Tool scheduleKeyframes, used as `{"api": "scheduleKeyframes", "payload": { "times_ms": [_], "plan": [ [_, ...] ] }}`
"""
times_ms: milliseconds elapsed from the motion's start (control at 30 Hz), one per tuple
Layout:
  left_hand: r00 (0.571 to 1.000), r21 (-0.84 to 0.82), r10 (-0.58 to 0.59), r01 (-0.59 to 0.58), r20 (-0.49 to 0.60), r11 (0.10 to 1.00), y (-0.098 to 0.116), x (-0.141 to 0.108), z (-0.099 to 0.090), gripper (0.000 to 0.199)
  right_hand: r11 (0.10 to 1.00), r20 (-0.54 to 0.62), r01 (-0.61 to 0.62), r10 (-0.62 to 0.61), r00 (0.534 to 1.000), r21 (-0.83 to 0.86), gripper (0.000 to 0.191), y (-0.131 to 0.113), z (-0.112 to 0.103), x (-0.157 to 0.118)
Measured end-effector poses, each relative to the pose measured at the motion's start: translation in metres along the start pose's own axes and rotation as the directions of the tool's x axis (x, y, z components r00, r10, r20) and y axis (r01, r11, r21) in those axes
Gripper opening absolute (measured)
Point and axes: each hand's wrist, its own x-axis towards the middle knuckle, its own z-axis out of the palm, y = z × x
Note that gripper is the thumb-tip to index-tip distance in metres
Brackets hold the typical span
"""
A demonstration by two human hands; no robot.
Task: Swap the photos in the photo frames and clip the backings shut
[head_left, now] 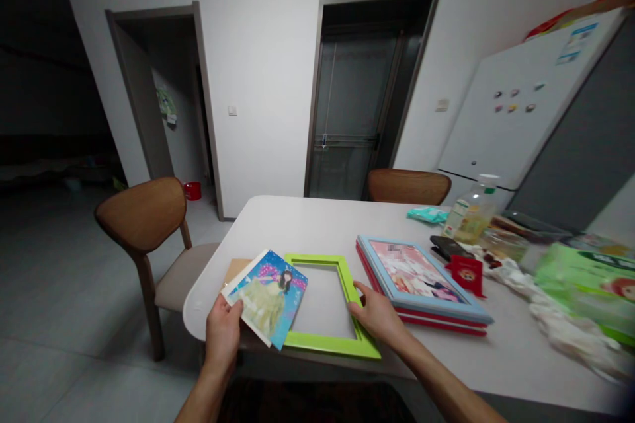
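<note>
Between the thumb and fingers of my left hand (223, 328) is a picture print (272, 291) with a blue background and a figure in a pale green dress. A white layer shows along its lower left edge. Behind it a brown board (235, 269) lies on the table, mostly hidden. The print overlaps the left side of a lime-green picture frame (327, 342), which lies flat with its middle open to the tabletop. My right hand (380, 316) is closed on the frame's right side, thumb on the inner edge.
Right of the frame, a light blue framed picture (417, 271) lies on red frames (446, 324). Farther right are a red booklet (466, 274), a black phone-like object (449, 248), a bottle (469, 215), crumpled tissue (555, 317) and a green pack (585, 284). Wooden chairs (143, 215) flank the white table (307, 221).
</note>
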Motion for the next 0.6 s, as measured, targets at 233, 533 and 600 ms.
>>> {"api": "scheduleKeyframes", "payload": {
  "times_ms": [233,533,600],
  "plan": [
    [0.989,-0.188,-0.143,0.147,0.034,0.971,-0.004,-0.008,0.002,0.03,0.986,-0.017,0.098,-0.101,0.995,-0.135,0.04,0.003,0.003,-0.003],
    [0.973,-0.289,-0.229,0.229,0.034,0.93,0.01,-0.021,0.009,0.029,0.852,-0.047,0.163,-0.161,0.986,0.498,0.03,-0.042,0.019,-0.026],
    [0.977,-0.34,-0.214,0.21,0.028,0.917,0.017,-0.027,0.016,0.028,0.712,0.118,-0.036,-0.066,0.991,0.701,0.035,-0.057,0.026,-0.028]
  ]
}}
